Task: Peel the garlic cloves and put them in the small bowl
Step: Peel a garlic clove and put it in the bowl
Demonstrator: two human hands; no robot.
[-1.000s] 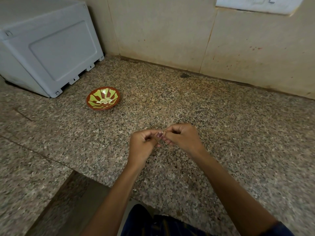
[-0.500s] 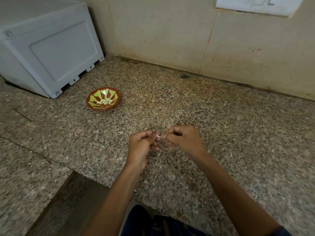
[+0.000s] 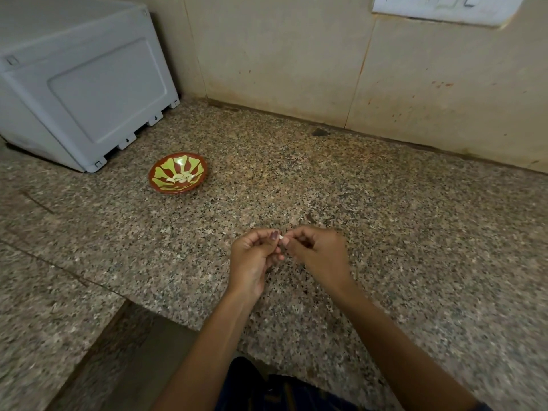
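Both hands meet over the middle of the granite counter [image 3: 385, 232]. My left hand [image 3: 255, 259] and my right hand [image 3: 318, 253] pinch a small white garlic clove [image 3: 282, 239] between their fingertips, and most of the clove is hidden by the fingers. The small red bowl with a yellow-green pattern [image 3: 178, 172] sits on the counter to the far left of my hands. Several peeled pale cloves [image 3: 181, 178] lie in its bottom.
A white plastic appliance [image 3: 83, 84] stands at the back left, just behind the bowl. A tiled wall [image 3: 326, 60] closes the counter at the back. The counter's front edge has a notch at lower left [image 3: 124, 345].
The hands stay together working the clove, shifting only slightly. A bit of white clove now shows between the fingertips. The bowl has not moved.
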